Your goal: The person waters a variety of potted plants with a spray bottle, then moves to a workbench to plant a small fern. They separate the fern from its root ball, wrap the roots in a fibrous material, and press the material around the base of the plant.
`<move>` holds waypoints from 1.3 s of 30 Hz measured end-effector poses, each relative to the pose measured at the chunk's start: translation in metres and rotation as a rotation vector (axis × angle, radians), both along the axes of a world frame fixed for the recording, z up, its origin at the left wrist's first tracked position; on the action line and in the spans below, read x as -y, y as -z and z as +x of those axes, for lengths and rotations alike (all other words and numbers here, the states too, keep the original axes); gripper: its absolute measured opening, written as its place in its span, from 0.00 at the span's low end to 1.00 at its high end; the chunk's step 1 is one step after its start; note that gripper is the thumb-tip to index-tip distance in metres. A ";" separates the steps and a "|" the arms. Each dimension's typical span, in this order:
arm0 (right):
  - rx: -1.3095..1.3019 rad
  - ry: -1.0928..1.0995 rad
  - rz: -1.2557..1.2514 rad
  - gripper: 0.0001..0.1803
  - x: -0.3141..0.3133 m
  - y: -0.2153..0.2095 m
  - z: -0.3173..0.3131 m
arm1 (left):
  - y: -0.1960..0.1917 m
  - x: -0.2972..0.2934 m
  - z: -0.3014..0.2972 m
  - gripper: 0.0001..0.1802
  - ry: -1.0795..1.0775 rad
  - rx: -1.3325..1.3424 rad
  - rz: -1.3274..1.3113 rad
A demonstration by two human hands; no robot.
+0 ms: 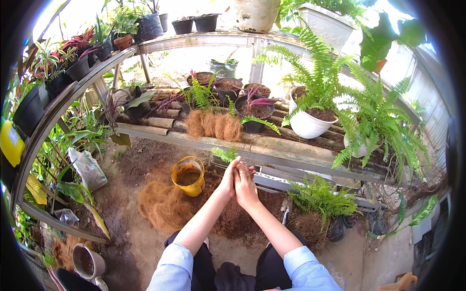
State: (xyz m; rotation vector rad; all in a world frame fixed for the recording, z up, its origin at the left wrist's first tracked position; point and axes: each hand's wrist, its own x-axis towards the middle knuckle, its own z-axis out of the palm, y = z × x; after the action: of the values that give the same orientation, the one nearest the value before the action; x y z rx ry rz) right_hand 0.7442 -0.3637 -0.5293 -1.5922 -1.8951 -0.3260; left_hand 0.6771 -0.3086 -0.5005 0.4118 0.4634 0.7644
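Note:
Both arms reach forward over the ground, with my left hand [227,181] and my right hand [245,187] closed palm to palm around the root clump of a small fern. Green fronds of the small fern [224,154] stick out beyond the fingertips to the left. Brown soil or fibre shows at the right hand's fingers; the rest of the clump is hidden by the palms. Left of the hands stands a yellow bucket [198,186] with brown material inside. Beside it lies a loose heap of brown coconut fibre [162,206].
Ahead, a corrugated shelf [286,145] holds several fibre-wrapped balls [213,125], dark pots and a fern in a white pot [313,125]. A bushy fern [325,199] sits on the ground at right, near a metal-handled tool [286,216]. A pale pot [89,261] lies tipped at lower left.

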 end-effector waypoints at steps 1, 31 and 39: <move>0.002 0.009 0.024 0.25 -0.002 0.007 0.002 | 0.000 0.000 0.001 0.21 0.000 -0.038 0.034; -1.016 -0.301 0.059 0.18 -0.006 -0.025 0.026 | 0.013 -0.003 0.008 0.27 -0.044 0.279 -0.078; -0.933 -0.065 0.169 0.08 -0.007 -0.014 -0.008 | 0.054 -0.002 0.021 0.27 -0.036 0.398 0.130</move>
State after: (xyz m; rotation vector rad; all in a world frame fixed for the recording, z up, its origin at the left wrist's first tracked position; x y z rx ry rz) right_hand 0.7358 -0.3570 -0.5155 -1.2339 -1.1474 0.2554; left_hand 0.6981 -0.3064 -0.5543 0.3610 0.0489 0.8896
